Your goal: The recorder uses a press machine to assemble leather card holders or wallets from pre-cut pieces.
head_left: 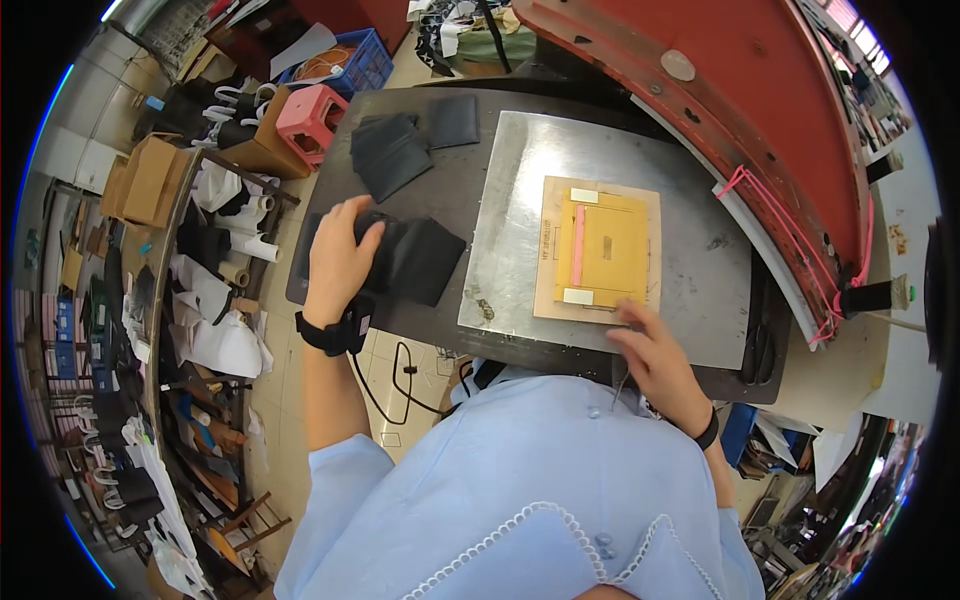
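Observation:
My left hand (343, 255) is at the left end of the table, its fingers and thumb bent round a black sheet (385, 232) that looks like leather. Another dark piece (428, 262) lies just right of it. My right hand (655, 365) hovers at the lower edge of the yellow board, thumb and fingers apart. A thin metal tool (620, 385) shows under its thumb; I cannot tell whether the palm holds it. The yellow board (615, 250), with a pink strip (578, 245) and two pale tabs, lies on a tan backing board (549, 290).
A metal plate (500, 230) under the boards covers much of the dark table (400, 335). More black sheets (385, 155) lie at the far left. A red machine frame (720, 80) with pink cord rises at the right. A pink stool (312, 120) stands beyond the table.

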Available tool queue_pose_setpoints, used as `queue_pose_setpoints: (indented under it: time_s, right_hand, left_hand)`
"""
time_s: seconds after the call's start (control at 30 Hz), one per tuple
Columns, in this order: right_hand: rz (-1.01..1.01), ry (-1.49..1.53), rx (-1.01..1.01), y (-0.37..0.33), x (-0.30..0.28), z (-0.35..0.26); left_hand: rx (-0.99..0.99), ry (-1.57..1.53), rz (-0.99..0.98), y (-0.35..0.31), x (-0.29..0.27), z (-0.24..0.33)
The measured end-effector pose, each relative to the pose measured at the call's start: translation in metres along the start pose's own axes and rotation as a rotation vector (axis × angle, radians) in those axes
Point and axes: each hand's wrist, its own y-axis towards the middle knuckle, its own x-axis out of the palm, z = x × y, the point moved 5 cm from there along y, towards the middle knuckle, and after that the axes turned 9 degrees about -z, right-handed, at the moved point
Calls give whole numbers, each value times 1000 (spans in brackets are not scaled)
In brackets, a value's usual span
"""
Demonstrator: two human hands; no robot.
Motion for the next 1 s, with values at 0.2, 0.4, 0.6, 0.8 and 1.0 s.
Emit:
queue_pose_setpoints:
  time_s: [0.2,0.4,0.6,0.8,1.0]
  right_hand:
    - [334,-16,97,-17,-17,5]
    - [394,175,366,-116,-58,28]
    - [372,244,893,-281,-71,66]
    - [456,-227,1110,-321,-84,77]
    - [751,95,700,-227,-118,23]
  left_hand:
    - [60,24,-99,39,7,-36]
    - [46,-1,-237,95,47,-93]
    - [-6,112,-255,114,54,-90]
    - [-25,63,-198,117,45,-98]
    - [-53,-397,-194,112,11,-60]
